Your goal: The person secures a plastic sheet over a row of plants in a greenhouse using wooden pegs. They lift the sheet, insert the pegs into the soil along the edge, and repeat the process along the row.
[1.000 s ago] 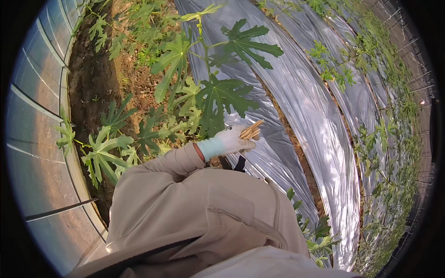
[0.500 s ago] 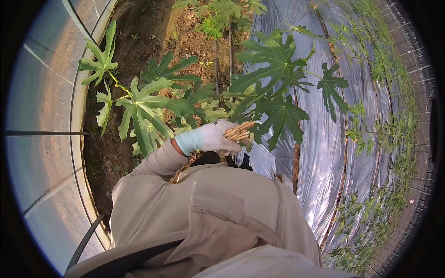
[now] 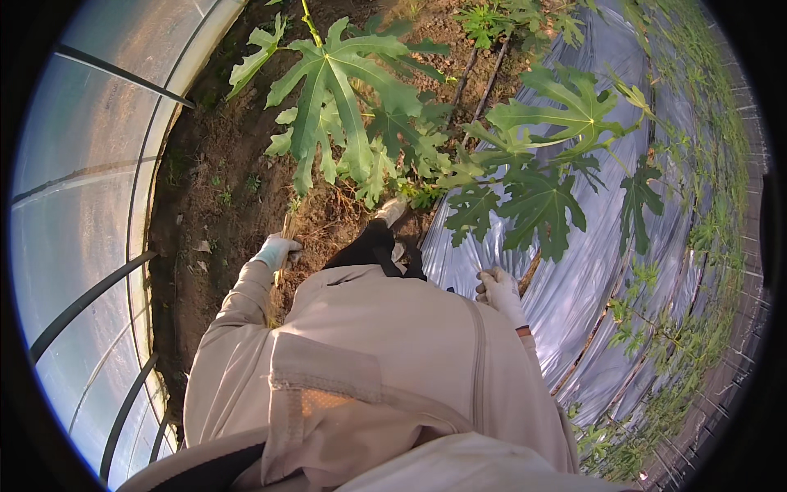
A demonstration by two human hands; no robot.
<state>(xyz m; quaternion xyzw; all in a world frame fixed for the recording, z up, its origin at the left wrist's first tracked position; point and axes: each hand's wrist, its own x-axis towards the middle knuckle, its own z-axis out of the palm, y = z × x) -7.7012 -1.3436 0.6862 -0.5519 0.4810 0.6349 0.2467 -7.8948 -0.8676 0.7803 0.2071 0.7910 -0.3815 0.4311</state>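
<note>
My left hand (image 3: 277, 250), in a white glove with a pale blue cuff, hangs low by my left side over the soil. It is closed round a bundle of thin wooden sticks (image 3: 288, 223), whose ends show above and below the fist. On the other side, my gloved right hand (image 3: 501, 294) is beside my jacket, above the silvery sheeting. Its fingers are curled in, and what they hold, if anything, is hidden. In front of me stands a plant with large lobed green leaves (image 3: 332, 75); neither hand touches it.
A translucent plastic greenhouse wall (image 3: 90, 205) with dark bars curves along the left, beside bare brown soil (image 3: 221, 164). Silvery plastic sheeting (image 3: 566, 312) covers the ground on the right, with rows of leafy plants (image 3: 639, 328). My shoe (image 3: 392, 211) is under the leaves.
My left hand has moved from in front of me down to my left with the sticks. My right hand has come into clear view. The view has turned, and the plant appears shifted.
</note>
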